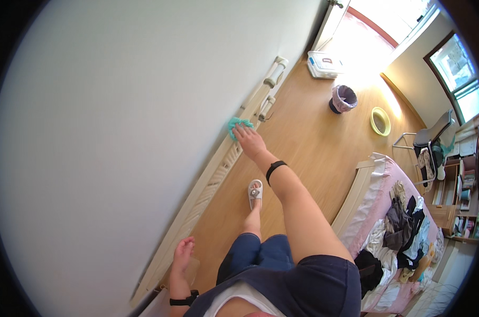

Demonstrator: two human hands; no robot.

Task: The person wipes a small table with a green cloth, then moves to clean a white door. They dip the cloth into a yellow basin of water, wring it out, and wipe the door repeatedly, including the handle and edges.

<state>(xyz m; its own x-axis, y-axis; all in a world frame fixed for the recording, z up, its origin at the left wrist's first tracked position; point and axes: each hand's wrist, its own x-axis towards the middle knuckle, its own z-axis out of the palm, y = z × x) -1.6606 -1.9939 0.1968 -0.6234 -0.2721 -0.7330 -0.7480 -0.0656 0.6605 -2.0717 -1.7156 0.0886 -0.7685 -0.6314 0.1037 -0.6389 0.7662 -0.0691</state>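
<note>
A turquoise cloth [234,128] lies on the top of a long cream radiator [207,171] that runs along the wall. My right hand [248,140] is on the cloth, its fingers bent over it and pressing it against the radiator top near the pipe end. My left hand [184,253] hangs low beside the nearer stretch of the radiator. It holds nothing that I can see, and its fingers are loosely curled and partly apart. Black bands circle both of my forearms.
Valves and pipes [271,82] stick out at the radiator's far end. Beyond stand a lidded plastic box [324,64], a lined waste bin [345,99] and a yellow basin [380,121]. On the right are a bed [350,219] heaped with clothes and a chair [427,136].
</note>
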